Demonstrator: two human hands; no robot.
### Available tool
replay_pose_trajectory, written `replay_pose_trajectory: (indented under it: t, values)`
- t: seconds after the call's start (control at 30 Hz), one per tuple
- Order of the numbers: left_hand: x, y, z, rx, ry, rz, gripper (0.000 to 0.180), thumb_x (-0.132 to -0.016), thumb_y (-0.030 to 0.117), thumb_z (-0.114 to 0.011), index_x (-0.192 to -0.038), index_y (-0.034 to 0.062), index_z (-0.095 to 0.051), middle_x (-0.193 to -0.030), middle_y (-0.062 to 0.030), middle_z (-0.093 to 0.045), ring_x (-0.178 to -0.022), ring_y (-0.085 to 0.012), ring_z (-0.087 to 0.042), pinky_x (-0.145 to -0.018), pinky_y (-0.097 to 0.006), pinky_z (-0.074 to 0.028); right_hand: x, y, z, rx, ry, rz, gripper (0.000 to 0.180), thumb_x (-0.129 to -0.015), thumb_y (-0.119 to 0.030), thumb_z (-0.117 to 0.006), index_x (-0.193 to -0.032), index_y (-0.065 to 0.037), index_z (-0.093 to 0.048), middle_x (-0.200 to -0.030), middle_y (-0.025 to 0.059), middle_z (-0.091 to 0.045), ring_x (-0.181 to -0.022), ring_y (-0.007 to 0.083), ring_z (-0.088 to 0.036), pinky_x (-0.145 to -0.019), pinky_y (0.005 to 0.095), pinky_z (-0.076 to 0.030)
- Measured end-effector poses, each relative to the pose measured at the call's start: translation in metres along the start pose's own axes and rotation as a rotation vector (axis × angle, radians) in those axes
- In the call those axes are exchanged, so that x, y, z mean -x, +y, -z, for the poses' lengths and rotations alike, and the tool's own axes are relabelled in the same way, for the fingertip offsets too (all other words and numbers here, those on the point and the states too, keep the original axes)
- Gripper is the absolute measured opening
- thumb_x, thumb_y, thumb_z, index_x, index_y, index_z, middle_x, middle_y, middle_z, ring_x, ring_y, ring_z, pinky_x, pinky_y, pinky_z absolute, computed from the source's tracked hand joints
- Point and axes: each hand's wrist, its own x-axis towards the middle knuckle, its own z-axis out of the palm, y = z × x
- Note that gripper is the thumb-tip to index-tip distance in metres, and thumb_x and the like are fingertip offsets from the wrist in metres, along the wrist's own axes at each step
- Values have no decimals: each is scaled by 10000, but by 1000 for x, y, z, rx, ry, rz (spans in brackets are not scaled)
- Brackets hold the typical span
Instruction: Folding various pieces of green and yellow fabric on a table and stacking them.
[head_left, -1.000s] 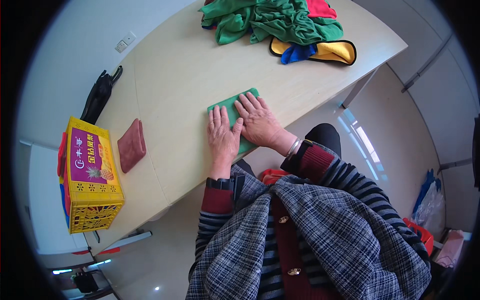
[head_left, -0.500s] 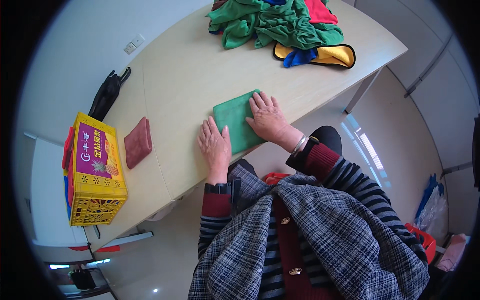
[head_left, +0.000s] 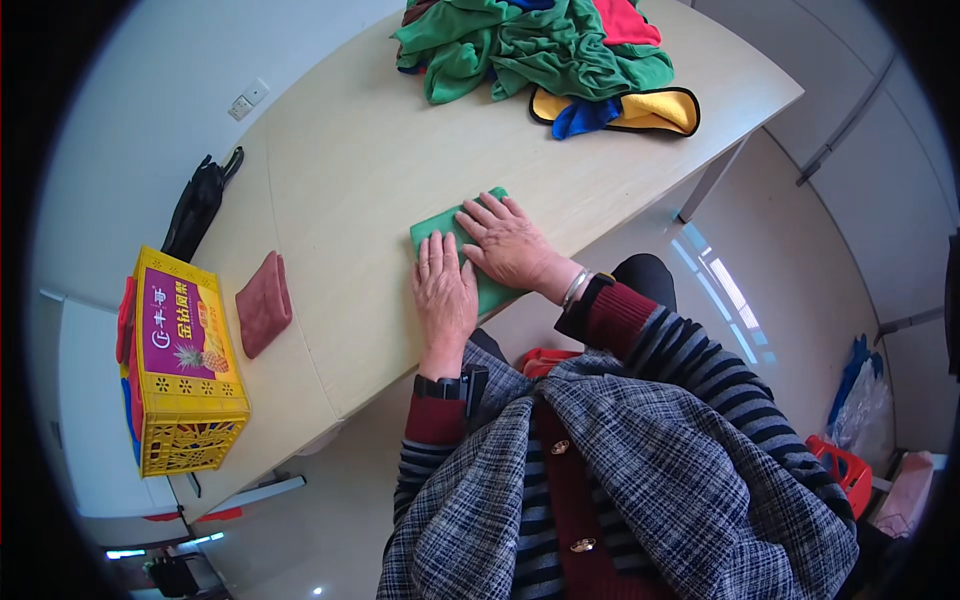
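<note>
A green cloth (head_left: pixel 432 228), folded into a flat rectangle, lies near the front edge of the table, partly covered by both hands. My left hand (head_left: pixel 445 293) rests flat on its left part with the fingers stretched out. On its upper right part lies my right hand (head_left: pixel 508 245), palm down and fingers spread. The thumb side of the right hand is close beside the left fingertips. To the left, a folded brownish-red cloth (head_left: pixel 264 305) sits apart on the table.
A heap of crumpled green cloths (head_left: pixel 560 50) covers the far side, with a yellow black-edged cloth (head_left: pixel 660 108) and a blue one (head_left: pixel 585 118) at its front. At left stand a yellow plastic crate (head_left: pixel 190 360) and a black folded umbrella (head_left: pixel 198 205). The table (head_left: pixel 340 190) curves at its far edge.
Both hands have moved inward over the green cloth and now lie close together. My left hand has shifted from its left edge onto it. The whole view has turned slightly.
</note>
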Motion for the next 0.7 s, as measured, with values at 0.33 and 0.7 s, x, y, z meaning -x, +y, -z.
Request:
replay_pose_trajectory:
  t: [0.33,0.7]
  values:
    - [38,22,38,36,-43,-223,531,-958,236,-581,-1451,73,-473,-1533,-132,-430,-1459,-305,-335,-1193,-593,-183,-4,8,8,101,-7,-95,608,-973,-468,-505,-1433,-72,-489,-1454,163,-484,-1393,364,-398,-1161,519,-279]
    - [20,-60,53,-140,-7,58,434,-963,122,-536,-1394,72,-533,-1477,-158,-485,-1417,-322,-398,-1205,-526,-214,17,-35,71,268,-329,-191,518,-953,-387,-563,-1335,-38,-545,-1324,151,-563,-1230,346,-526,-1133,505,-314]
